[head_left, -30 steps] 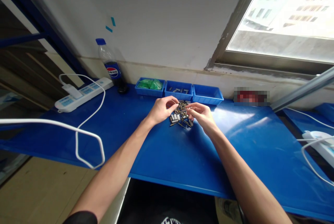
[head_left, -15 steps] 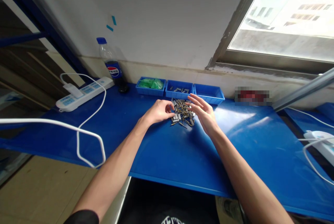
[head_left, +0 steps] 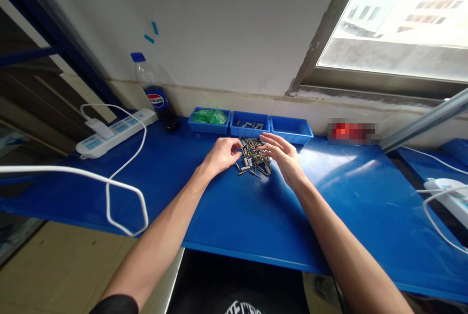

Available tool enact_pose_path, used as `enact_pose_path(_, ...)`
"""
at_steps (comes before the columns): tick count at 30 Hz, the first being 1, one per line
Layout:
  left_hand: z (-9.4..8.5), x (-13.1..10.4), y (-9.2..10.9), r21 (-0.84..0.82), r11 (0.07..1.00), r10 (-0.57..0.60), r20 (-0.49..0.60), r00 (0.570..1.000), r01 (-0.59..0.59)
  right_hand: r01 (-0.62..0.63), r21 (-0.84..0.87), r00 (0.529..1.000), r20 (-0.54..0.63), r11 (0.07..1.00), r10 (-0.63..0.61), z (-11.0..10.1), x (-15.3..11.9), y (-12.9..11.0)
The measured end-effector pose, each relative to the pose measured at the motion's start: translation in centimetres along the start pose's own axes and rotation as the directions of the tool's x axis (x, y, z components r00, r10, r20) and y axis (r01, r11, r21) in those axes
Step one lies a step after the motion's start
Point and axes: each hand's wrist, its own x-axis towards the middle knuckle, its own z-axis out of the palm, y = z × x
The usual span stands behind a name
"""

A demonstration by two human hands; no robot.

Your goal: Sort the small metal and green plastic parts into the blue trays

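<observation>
A pile of small metal parts (head_left: 253, 159) is lying on the blue counter (head_left: 226, 211), between both hands. The left hand (head_left: 220, 155) is resting at its left edge, fingers curled loosely, gripping nothing visible. The right hand (head_left: 283, 156) is hovering at its right edge, fingers spread open.

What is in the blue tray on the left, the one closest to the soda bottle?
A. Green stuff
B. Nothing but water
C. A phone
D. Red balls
A: the left blue tray holds green stuff, while the soda bottle stands just beside it.
</observation>
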Motion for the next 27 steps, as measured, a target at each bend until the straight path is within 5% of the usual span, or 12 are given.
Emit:
enact_pose_path(6,0.4,0.0,-0.2,0.061,0.998,0.036,-0.013,0.999,-0.035,-0.007,0.005,1.0,0.007,1.0,0.007,-0.1,0.1,0.1)
enact_pose_path(13,0.0,0.4,1.3,-0.307,0.945,0.041,-0.229,0.973,-0.112,-0.027,-0.102,0.999,0.018,0.994,0.029,0.1,0.0,0.1)
enact_pose_path(17,-0.1,0.3,2.0,-0.346,0.912,0.119,-0.293,0.949,-0.221,-0.059,-0.074,0.997,0.042,0.995,0.063,0.5,-0.2,-0.3)
enact_pose_path(27,0.5,-0.1,2.6,-0.36,0.9,0.172,-0.225,0.959,-0.246,-0.085,0.022,0.99,0.117,0.996,0.082,0.6,-0.3,0.1)
